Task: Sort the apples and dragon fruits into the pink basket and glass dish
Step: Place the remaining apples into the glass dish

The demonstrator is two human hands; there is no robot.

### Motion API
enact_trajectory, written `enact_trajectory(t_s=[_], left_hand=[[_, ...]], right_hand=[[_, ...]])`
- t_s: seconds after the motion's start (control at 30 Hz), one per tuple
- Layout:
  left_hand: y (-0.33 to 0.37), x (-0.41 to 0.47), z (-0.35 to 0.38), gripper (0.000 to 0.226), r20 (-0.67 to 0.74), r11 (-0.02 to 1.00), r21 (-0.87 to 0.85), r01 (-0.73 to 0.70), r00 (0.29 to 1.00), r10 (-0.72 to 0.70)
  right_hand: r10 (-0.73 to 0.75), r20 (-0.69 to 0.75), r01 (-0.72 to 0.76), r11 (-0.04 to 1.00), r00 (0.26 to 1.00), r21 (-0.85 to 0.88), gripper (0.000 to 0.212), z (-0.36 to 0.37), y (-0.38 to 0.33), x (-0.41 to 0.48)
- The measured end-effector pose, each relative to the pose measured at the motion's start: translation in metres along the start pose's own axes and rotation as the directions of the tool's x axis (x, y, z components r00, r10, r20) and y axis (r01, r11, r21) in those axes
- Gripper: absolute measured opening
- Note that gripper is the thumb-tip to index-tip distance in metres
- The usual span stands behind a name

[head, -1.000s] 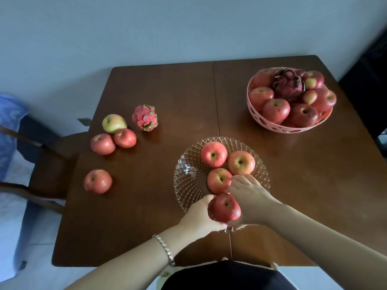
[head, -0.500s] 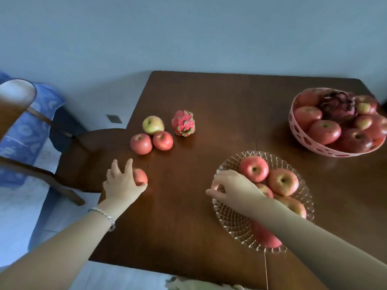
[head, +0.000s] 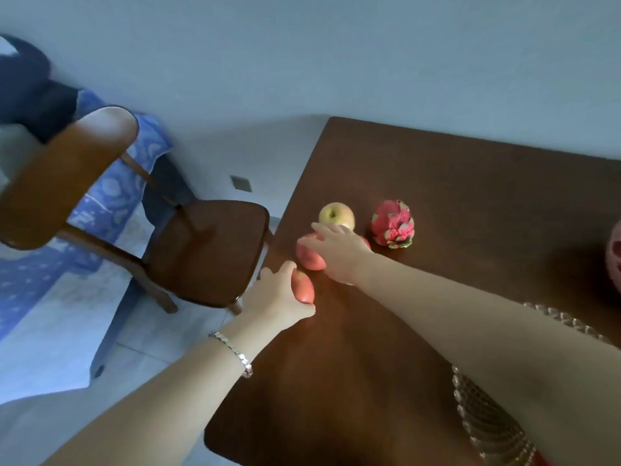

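Observation:
My left hand (head: 275, 297) grips a red apple (head: 303, 288) near the table's left edge. Just beyond it, my right hand (head: 339, 253) reaches over another red apple (head: 309, 254), its fingers stretched across the top of the fruit. A sliver of a third red apple (head: 366, 243) shows behind that hand. A yellow-green apple (head: 336, 214) and a pink dragon fruit (head: 392, 224) lie farther back. The glass dish (head: 484, 415) shows only its ribbed rim at the lower right, under my right forearm. The pink basket (head: 615, 260) is cut off at the right edge.
The dark wooden table (head: 470, 183) stands against a pale wall. A wooden chair (head: 208, 250) sits close to the table's left edge, with blue patterned cloth (head: 111, 196) behind it. Pale floor tiles lie below.
My left hand has closed round the lone red apple. My right hand left the glass dish and moved left to the group of apples. The view swung left, so the dish and basket are mostly out of frame.

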State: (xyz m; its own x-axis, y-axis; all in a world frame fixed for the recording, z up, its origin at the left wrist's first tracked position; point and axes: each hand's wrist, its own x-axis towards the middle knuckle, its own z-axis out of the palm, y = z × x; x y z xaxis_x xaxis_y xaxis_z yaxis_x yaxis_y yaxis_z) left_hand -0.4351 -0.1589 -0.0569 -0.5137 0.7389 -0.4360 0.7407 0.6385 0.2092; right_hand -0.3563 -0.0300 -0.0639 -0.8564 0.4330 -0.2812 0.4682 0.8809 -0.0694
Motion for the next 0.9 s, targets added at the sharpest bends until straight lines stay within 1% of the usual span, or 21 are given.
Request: enact_trajectory(t_s=[0.07, 0.1, 0.13, 0.2, 0.27, 0.3, 0.33, 0.37, 0.4, 0.47, 0.53, 0.57, 0.6, 0.73, 0.83, 0.9], left_hand=[[-0.009, 0.003, -0.006, 0.081, -0.021, 0.999, -0.036, -0.001, 1.0, 0.0], [-0.016, 0.006, -0.009, 0.081, -0.021, 0.998, -0.054, 0.012, 1.0, -0.013], [-0.019, 0.006, -0.011, 0.082, -0.023, 0.998, -0.063, 0.02, 1.0, -0.022], [-0.026, 0.011, -0.014, 0.082, -0.037, 0.997, -0.065, 0.032, 0.999, -0.035], [-0.03, 0.017, -0.018, 0.082, -0.051, 0.997, -0.064, 0.04, 0.998, -0.043], [-0.03, 0.019, -0.019, 0.082, -0.044, 0.996, -0.074, 0.046, 0.998, -0.049], [-0.031, 0.02, -0.02, 0.081, -0.029, 0.994, -0.091, 0.056, 0.998, -0.059], [-0.028, 0.02, -0.021, 0.08, -0.008, 0.993, -0.105, 0.058, 0.998, -0.059], [-0.027, 0.02, -0.022, 0.079, 0.007, 0.991, -0.12, 0.057, 0.998, -0.056], [-0.018, 0.016, -0.023, 0.076, 0.023, 0.989, -0.149, 0.02, 1.0, -0.016], [0.001, 0.009, -0.024, 0.073, 0.039, 0.982, -0.182, -0.053, 0.997, 0.061], [0.01, 0.005, -0.023, 0.073, 0.051, 0.975, -0.202, -0.089, 0.994, 0.101], [0.02, 0.001, -0.022, 0.073, 0.062, 0.967, -0.225, -0.121, 0.988, 0.138], [0.072, -0.023, -0.011, 0.074, 0.106, 0.923, -0.275, -0.268, 0.946, 0.307], [0.105, -0.047, 0.003, 0.07, 0.108, 0.884, -0.312, -0.349, 0.911, 0.398], [0.122, -0.065, 0.015, 0.07, 0.114, 0.87, -0.304, -0.388, 0.892, 0.438]], right_hand=[[-0.011, 0.051, 0.018, 0.99, 0.999, -0.137, 0.079, 0.007, -0.005, 0.017], [-0.021, 0.075, 0.034, 0.983, 0.997, -0.178, 0.077, 0.012, -0.008, 0.025], [-0.026, 0.086, 0.042, 0.979, 0.996, -0.198, 0.073, 0.017, -0.009, 0.027], [-0.039, 0.05, 0.048, 0.98, 0.998, -0.192, 0.067, 0.022, -0.011, 0.032], [-0.07, 0.017, 0.072, 0.984, 0.997, -0.164, 0.071, 0.022, -0.012, 0.03], [-0.078, 0.02, 0.08, 0.99, 0.997, -0.119, 0.074, 0.022, -0.011, 0.025], [-0.07, 0.017, 0.071, 0.997, 0.997, -0.025, 0.076, 0.021, -0.012, 0.018], [-0.027, 0.008, 0.026, 0.994, 1.0, 0.109, 0.076, 0.021, -0.011, 0.006], [0.038, -0.008, -0.034, 0.964, 0.999, 0.264, 0.075, 0.019, -0.01, -0.007], [0.199, -0.037, -0.148, 0.829, 0.979, 0.54, 0.073, 0.014, -0.004, -0.041], [0.33, -0.034, -0.211, 0.676, 0.944, 0.706, 0.074, 0.012, 0.009, -0.084], [0.37, -0.029, -0.229, 0.633, 0.929, 0.74, 0.074, 0.011, 0.017, -0.105], [0.404, -0.03, -0.244, 0.61, 0.914, 0.754, 0.074, 0.011, 0.024, -0.125], [0.534, -0.021, -0.323, 0.542, 0.845, 0.776, 0.067, 0.015, 0.048, -0.211], [0.601, 0.03, -0.404, 0.498, 0.798, 0.768, 0.064, 0.024, 0.058, -0.259], [0.628, 0.084, -0.459, 0.465, 0.774, 0.757, 0.062, 0.036, 0.061, -0.285]])
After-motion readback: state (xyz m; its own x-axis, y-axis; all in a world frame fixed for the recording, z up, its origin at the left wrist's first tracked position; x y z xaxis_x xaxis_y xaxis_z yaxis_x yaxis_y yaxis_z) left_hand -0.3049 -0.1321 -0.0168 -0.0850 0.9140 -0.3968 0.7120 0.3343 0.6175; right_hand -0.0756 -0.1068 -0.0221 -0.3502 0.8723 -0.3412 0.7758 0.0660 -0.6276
